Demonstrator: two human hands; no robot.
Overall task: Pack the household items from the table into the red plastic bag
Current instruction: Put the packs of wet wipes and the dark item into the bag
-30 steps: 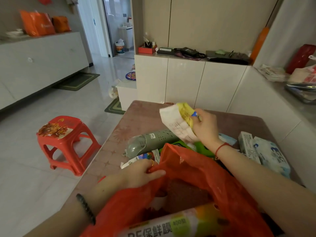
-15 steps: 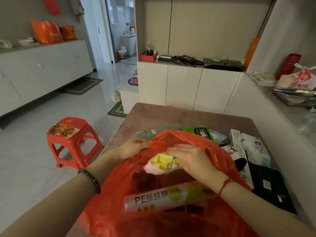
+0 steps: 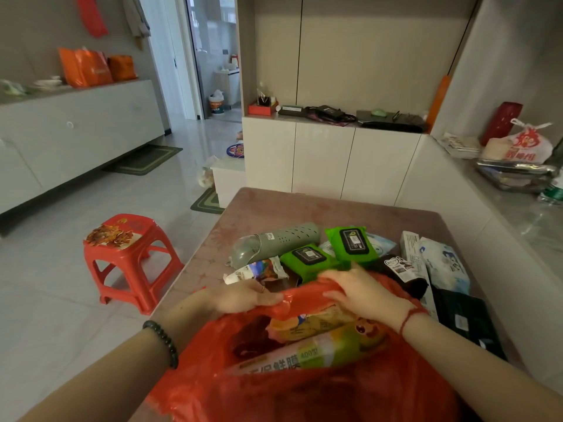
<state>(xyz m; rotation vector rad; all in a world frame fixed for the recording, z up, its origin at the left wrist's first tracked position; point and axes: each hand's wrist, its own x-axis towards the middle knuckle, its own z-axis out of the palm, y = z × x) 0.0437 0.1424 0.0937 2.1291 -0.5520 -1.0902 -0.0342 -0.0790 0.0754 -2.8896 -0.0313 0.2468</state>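
Observation:
The red plastic bag [image 3: 304, 388] lies open at the table's near edge. Inside it show a long cling-film box [image 3: 307, 354] and a yellow packet [image 3: 307, 325]. My left hand [image 3: 243, 298] grips the bag's far rim. My right hand [image 3: 362, 292] rests on that rim over the yellow packet, fingers curled on the plastic. Beyond the bag lie a grey perforated tube [image 3: 274, 243], two green wipe packs [image 3: 307, 258] [image 3: 350, 243], a colourful snack pouch [image 3: 259, 269], a black packet [image 3: 399, 269], white boxes [image 3: 412, 251] and a blue-white tissue pack [image 3: 444, 264].
A dark flat package [image 3: 466, 321] lies at the table's right edge. The brown table [image 3: 320, 210] stands against a grey counter [image 3: 518, 205] on the right. A red plastic stool [image 3: 128, 254] stands on the floor to the left. White cabinets [image 3: 329, 156] are behind the table.
My right hand carried the yellow packet down from above the table into the bag, then let it go and moved to the bag's rim. The view tilted.

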